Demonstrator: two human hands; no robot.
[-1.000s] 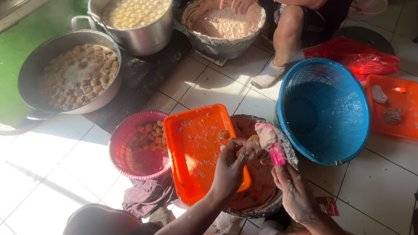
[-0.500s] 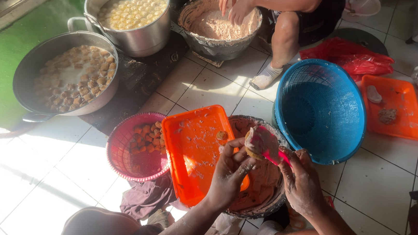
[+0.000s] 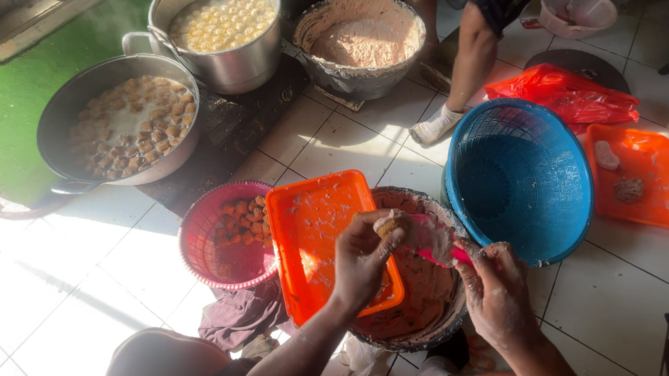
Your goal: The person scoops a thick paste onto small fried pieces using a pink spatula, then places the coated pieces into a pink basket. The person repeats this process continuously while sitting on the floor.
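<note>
A floor-level food preparation area, likely a home or small-scale kitchen, is indicated. Large metal pots (image 3: 220,30) and a wide pan (image 3: 118,120) of cooked pieces are set on white floor tiles (image 3: 337,145), alongside paste-coated basins (image 3: 363,39), plastic baskets (image 3: 517,176) and orange trays (image 3: 316,241).

A single head-worn camera looks steeply down from close above the person's own hands onto the tiled floor (image 3: 337,145). The left hand (image 3: 361,259) and right hand (image 3: 498,295) sit low in the centre, with the pots and basins spreading beyond them toward the top edge.

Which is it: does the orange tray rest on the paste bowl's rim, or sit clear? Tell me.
Touching. In the head view the orange tray lies with its right edge overlapping the paste bowl rim.
</note>
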